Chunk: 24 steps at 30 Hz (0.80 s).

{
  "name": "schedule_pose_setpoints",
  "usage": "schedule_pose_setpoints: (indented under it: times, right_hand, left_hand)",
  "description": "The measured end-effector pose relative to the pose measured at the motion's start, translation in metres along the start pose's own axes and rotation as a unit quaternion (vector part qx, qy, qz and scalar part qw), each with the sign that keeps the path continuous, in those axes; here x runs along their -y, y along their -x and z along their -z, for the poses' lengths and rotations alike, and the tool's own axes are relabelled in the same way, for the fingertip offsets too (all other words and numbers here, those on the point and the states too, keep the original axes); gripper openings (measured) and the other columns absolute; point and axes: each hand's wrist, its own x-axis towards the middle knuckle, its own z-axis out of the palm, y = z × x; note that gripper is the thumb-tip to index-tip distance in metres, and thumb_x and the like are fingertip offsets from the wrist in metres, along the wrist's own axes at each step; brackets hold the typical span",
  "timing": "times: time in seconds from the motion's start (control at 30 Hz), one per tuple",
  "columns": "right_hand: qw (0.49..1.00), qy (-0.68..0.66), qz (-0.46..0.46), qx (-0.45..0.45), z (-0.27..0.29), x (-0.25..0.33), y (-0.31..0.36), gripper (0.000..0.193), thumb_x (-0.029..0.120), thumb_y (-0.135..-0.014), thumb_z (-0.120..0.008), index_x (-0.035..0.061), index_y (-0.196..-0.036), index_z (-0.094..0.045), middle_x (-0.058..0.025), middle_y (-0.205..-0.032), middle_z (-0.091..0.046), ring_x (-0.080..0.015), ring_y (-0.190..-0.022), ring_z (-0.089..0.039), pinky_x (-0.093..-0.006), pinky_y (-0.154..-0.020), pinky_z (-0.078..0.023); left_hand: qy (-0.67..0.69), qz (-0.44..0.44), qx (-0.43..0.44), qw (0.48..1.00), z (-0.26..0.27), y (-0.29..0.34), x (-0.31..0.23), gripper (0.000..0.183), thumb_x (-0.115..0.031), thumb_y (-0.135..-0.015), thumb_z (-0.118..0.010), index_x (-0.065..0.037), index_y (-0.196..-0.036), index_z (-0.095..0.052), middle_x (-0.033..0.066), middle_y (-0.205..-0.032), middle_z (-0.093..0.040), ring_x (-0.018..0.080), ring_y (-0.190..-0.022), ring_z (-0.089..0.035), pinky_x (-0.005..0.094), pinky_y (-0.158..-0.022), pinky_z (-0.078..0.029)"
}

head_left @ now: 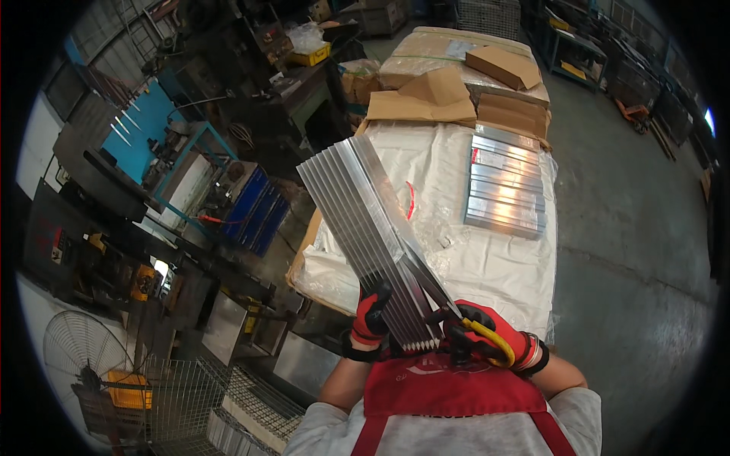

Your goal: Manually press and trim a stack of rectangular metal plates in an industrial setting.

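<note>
A long bundle of silvery metal profiles (351,216) is tilted up in front of me, its near ends close to my red apron (456,391). My left hand (371,315), in a red and black glove, is closed around the bundle's left side near the bottom. My right hand (498,334), gloved alike, is closed on a yellow-handled pair of scissors (487,332) beside the bundle's lower right edge. Its blades are hard to make out against the metal. A red strip (411,199) lies on the white sheeting beyond the bundle.
White sheeting (502,266) covers the pallet ahead, with another stack of profiles (506,194) on its right. Torn cardboard (426,102) and a flat box (502,67) lie farther back. At left are a blue tool cabinet (255,209), a wire cart (182,395) and a fan (84,349).
</note>
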Motion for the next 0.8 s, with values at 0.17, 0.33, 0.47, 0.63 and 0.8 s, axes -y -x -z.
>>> schedule_pose_setpoints:
  times: [0.17,0.33,0.47,0.63,0.8]
  right_hand:
    - [0.997,0.072,0.007,-0.010,0.001,-0.005,-0.002,0.039,0.019,-0.080,-0.059,0.0036,-0.114,-0.049,-0.0057,-0.101,-0.055,-0.0127,-0.091,-0.051,-0.0261,-0.078,-0.041]
    - [0.990,0.118,0.078,-0.018,-0.001,-0.005,-0.005,0.039,0.017,-0.078,-0.063,0.0035,-0.112,-0.050,-0.0044,-0.093,-0.056,-0.0124,-0.083,-0.053,-0.0247,-0.074,-0.042]
    - [0.995,-0.089,0.001,-0.039,-0.010,0.021,0.007,0.039,0.014,-0.080,-0.061,0.0005,-0.114,-0.047,0.0007,-0.071,-0.049,-0.0055,-0.059,-0.048,-0.0197,-0.057,-0.040]
    - [0.992,-0.122,0.008,-0.011,-0.009,0.030,0.010,0.052,0.025,-0.081,-0.057,-0.0072,-0.118,-0.040,-0.0076,-0.078,-0.052,-0.0104,-0.061,-0.050,-0.0217,-0.057,-0.042]
    - [0.992,-0.058,-0.103,0.045,-0.002,0.034,0.014,0.043,0.016,-0.086,-0.053,0.0008,-0.123,-0.039,-0.0016,-0.086,-0.052,-0.0076,-0.072,-0.048,-0.0214,-0.064,-0.042]
  left_hand:
    - [0.021,0.006,0.008,1.000,0.002,0.003,0.002,0.033,-0.012,-0.087,-0.044,0.001,-0.117,-0.043,0.0142,-0.102,-0.057,0.0242,-0.095,-0.056,0.0346,-0.079,-0.049]
    - [0.007,0.013,-0.006,1.000,0.010,0.003,0.007,0.031,-0.014,-0.088,-0.042,0.002,-0.114,-0.045,0.0142,-0.103,-0.056,0.0232,-0.094,-0.056,0.0340,-0.081,-0.047]
    - [0.025,0.022,0.001,0.999,0.011,0.008,0.005,0.031,-0.016,-0.089,-0.040,0.002,-0.114,-0.046,0.0143,-0.104,-0.056,0.0219,-0.094,-0.056,0.0332,-0.081,-0.046]
    - [-0.022,0.022,-0.024,0.999,0.022,0.012,0.010,0.030,-0.016,-0.090,-0.040,0.002,-0.114,-0.045,0.0134,-0.103,-0.057,0.0212,-0.095,-0.056,0.0334,-0.082,-0.047]
    - [0.019,0.032,-0.007,0.999,0.016,0.015,0.003,0.028,-0.014,-0.090,-0.041,0.001,-0.113,-0.045,0.0131,-0.102,-0.057,0.0219,-0.095,-0.056,0.0330,-0.081,-0.047]
